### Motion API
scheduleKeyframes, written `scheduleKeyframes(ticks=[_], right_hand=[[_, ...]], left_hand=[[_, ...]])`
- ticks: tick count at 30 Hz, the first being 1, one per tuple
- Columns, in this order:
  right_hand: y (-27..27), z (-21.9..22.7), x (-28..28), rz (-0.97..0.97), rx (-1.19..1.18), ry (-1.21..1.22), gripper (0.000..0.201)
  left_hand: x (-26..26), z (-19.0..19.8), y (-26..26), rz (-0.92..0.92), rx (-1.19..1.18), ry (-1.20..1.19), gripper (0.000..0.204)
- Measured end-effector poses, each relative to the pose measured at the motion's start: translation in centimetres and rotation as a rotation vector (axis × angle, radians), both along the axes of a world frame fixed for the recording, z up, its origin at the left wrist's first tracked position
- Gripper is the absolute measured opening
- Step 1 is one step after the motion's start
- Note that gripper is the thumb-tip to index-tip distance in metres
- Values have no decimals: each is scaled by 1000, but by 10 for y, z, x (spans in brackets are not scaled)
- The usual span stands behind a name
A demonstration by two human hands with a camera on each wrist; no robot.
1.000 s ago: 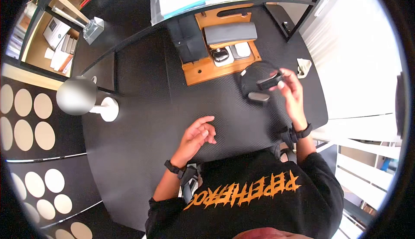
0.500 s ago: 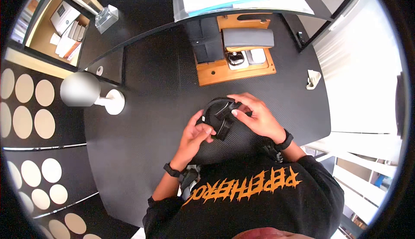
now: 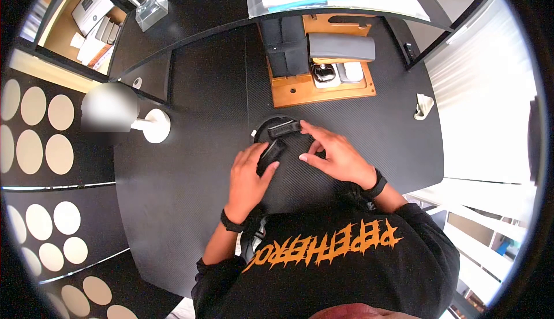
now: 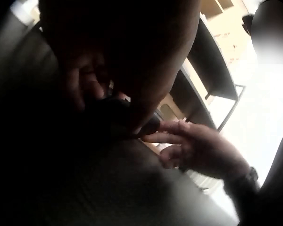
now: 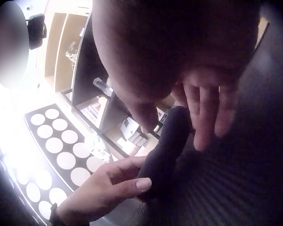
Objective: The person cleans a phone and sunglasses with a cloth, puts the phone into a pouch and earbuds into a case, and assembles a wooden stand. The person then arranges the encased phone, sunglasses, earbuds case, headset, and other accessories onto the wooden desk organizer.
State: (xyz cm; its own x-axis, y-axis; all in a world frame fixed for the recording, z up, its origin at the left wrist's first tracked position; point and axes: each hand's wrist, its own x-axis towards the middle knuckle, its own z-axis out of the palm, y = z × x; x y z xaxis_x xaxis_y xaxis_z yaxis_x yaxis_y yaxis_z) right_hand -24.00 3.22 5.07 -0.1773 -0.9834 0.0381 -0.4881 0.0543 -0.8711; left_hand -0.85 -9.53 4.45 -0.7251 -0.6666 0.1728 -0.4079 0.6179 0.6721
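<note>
We had the black headphones point(image 3: 276, 140) lying on the black table point(image 3: 190, 163), just in front of the wooden desk tray point(image 3: 323, 91). Our left hand point(image 3: 247, 176) gripped one dark ear cup point(image 5: 164, 150), thumb and fingers curled round it, as the right wrist view showed. Our right hand point(image 3: 333, 156) rested beside it with fingers extended, fingertips touching the headband's upper arc; it pressed rather than clenched. In the left wrist view the scene was mostly dark, with only the right hand's fingers point(image 4: 179, 136) plainly showing near the cup. A white lamp base point(image 3: 157, 125) stood well apart to the left, and a crumpled white scrap point(image 3: 424, 105) lay near the table's right edge.
</note>
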Motion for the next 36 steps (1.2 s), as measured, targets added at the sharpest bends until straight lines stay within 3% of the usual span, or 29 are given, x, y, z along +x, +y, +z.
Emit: scheduleKeyframes(ticks=[4, 8, 10, 11, 13, 18, 23, 26, 32, 36], right_hand=[[1, 10, -13, 26, -16, 31, 72], [1, 38, -51, -209, -42, 192, 66], [-1, 40, -83, -293, -223, 440, 62], [-5, 42, -99, -294, -223, 441, 62], [-13, 44, -131, -396, -327, 683, 57], [-34, 12, -190, -388, -292, 741, 60], [-39, 11, -198, -336, -298, 734, 64], [-31, 20, -193, -338, -156, 661, 66], [-15, 31, -182, -332, -171, 747, 62], [8, 32, -164, -490, -208, 630, 61]], left_hand=[[8, -5, -14, 97, -131, -32, 42], [20, -6, -32, 258, -141, -109, 43], [26, -12, -40, 325, -122, -119, 45], [25, -5, -39, 361, -16, -126, 49], [25, -8, -43, 362, -13, -103, 51], [30, -22, -51, 329, -94, -50, 58], [33, -30, -53, 315, -117, -17, 62], [34, -28, -52, 321, -119, -15, 66], [37, -24, -52, 305, -51, -44, 66], [38, -18, -50, 312, 10, 22, 65]])
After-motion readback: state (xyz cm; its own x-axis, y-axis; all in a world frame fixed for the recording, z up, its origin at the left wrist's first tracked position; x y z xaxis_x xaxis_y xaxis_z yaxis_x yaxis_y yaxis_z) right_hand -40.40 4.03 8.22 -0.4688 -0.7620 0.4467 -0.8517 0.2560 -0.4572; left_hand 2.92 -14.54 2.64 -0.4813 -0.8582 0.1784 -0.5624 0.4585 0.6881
